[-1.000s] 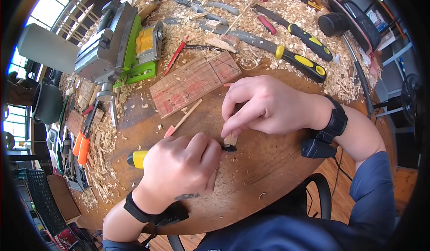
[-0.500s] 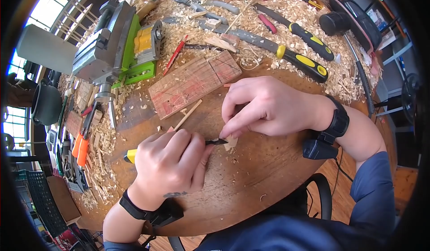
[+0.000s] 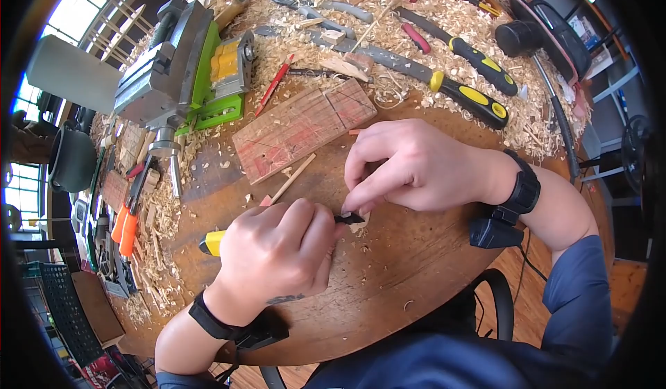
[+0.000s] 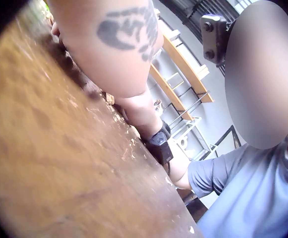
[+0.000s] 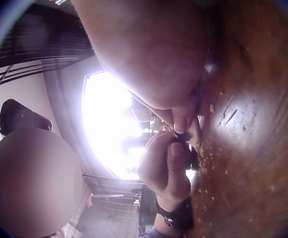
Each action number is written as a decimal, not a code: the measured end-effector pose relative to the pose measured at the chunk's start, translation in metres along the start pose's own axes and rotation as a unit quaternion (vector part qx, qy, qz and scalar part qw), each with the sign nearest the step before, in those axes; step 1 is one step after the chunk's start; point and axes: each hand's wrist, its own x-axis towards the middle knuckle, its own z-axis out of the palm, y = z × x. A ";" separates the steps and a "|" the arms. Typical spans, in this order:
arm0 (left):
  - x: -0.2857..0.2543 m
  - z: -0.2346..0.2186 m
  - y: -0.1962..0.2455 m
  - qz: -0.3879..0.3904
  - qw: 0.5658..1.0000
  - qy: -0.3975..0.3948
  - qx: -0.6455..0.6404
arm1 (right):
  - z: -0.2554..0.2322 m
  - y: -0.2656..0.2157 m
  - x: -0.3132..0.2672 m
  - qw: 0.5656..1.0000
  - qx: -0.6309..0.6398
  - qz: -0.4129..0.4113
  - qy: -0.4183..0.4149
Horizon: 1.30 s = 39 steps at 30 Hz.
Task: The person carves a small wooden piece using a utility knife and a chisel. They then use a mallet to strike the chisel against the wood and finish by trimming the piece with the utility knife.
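Observation:
In the head view my left hand (image 3: 281, 250) grips a yellow-and-black utility knife (image 3: 214, 243), its yellow end sticking out left of the fist. The knife's black front (image 3: 349, 218) points right and overlaps a small pale wood piece (image 3: 360, 227). My right hand (image 3: 420, 167) pinches that piece between thumb and fingers, low over the table. Both hands meet closely in the right wrist view, the left thumb (image 5: 176, 154) beside the right fingertips (image 5: 180, 124). Most of the knife's handle is hidden inside the left fist.
Beyond the hands lies a red-stained board (image 3: 302, 131), with a thin stick (image 3: 293, 178) before it. A vise (image 3: 163, 70) stands at the left. Shavings (image 3: 388, 38) surround several tools, including a yellow-and-black handle (image 3: 475, 101) and a black mallet (image 3: 517, 36).
My left hand drew back left with the knife, baring more of the wood piece, then moved right again toward it. My right hand has stayed nearly still, holding the piece.

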 end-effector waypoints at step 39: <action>-0.009 -0.003 -0.011 -0.033 0.992 0.116 -0.048 | -0.016 -0.023 0.006 0.980 0.128 0.153 -0.012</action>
